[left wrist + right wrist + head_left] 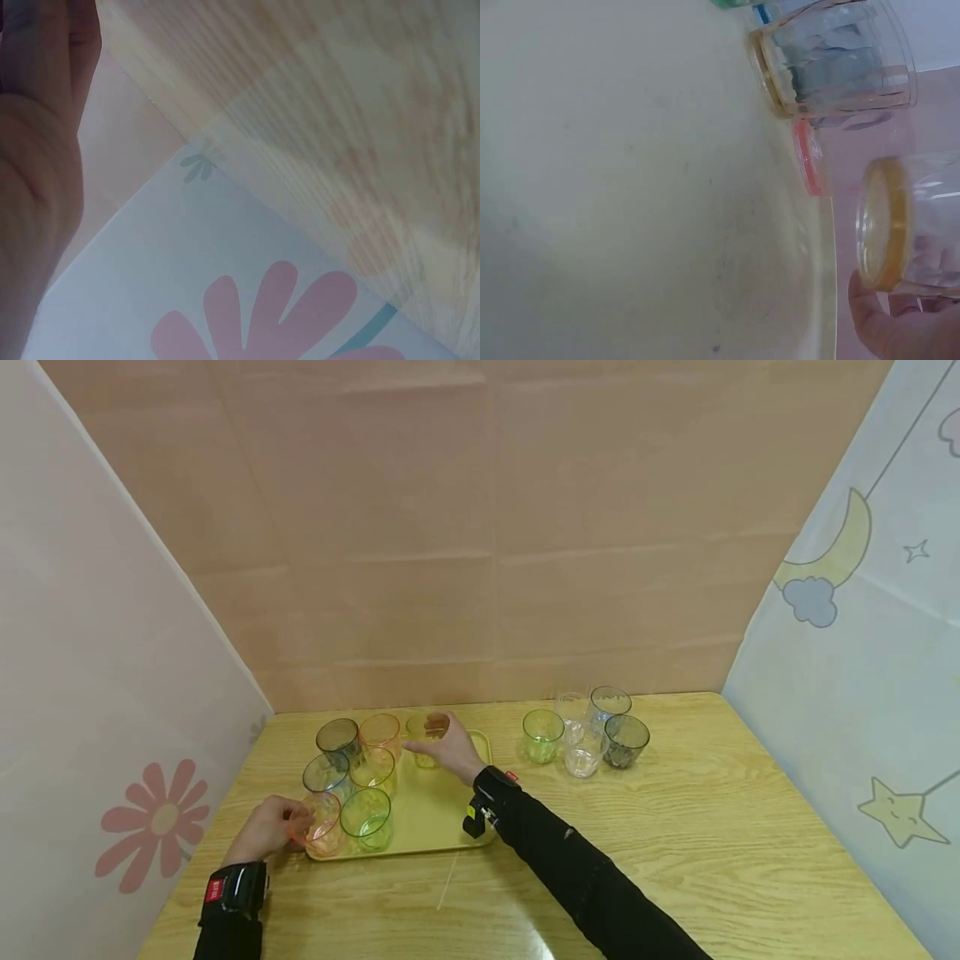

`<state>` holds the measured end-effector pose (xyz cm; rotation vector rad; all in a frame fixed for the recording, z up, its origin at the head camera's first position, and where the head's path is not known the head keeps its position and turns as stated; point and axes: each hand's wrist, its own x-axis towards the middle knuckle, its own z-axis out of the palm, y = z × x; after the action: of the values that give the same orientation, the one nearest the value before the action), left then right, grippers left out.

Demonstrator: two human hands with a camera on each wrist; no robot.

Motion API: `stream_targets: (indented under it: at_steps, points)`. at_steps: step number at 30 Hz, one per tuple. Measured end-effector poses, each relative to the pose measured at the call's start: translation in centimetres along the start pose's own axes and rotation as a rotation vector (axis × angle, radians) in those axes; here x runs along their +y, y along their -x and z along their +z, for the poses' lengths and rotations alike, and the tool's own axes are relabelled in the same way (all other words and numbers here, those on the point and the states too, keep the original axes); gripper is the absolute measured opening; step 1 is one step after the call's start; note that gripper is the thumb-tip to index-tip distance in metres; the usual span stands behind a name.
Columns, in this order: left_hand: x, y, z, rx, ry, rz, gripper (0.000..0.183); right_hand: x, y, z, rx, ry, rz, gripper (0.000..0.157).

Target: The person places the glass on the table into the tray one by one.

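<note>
My right hand grips a clear yellow glass above the back of the yellow tray. In the right wrist view, this yellow glass is off the tray, with fingers at its side. My left hand holds a pink glass at the tray's front left corner, fingers seen through its wall. Beside it on the tray stand a green glass, a second yellow glass, a blue glass, a dark grey glass and an orange-pink glass.
On the wooden table, right of the tray, a second group holds a green glass, clear glasses, a bluish glass and a dark grey glass. A brown back wall and printed side walls enclose the table.
</note>
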<state>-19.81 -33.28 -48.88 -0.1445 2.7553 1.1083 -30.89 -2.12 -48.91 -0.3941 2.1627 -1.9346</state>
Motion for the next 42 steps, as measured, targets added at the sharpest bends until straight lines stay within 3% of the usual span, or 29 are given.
stream_targets:
  at_steps: [9, 20, 29, 42]
  points:
    - [-0.1, -0.1, -0.1, -0.006, -0.004, -0.003, 0.015, 0.2, -0.8, -0.3, 0.002, -0.020, 0.008, 0.079]
    - [0.0, 0.1, 0.3, 0.002, 0.008, -0.018, 0.024, 0.8, -1.2, -0.1, 0.019, 0.066, 0.050, 0.083]
    - [-0.3, -0.2, 0.3, 0.004, 0.003, 0.006, 0.014, 1.4, -1.5, 0.0, 0.032, 0.155, 0.019, 0.083]
    - [-0.5, 0.0, 0.0, 0.009, 0.011, 0.019, 0.014, 0.5, -2.5, 0.5, 0.000, 0.182, 0.074, 0.087]
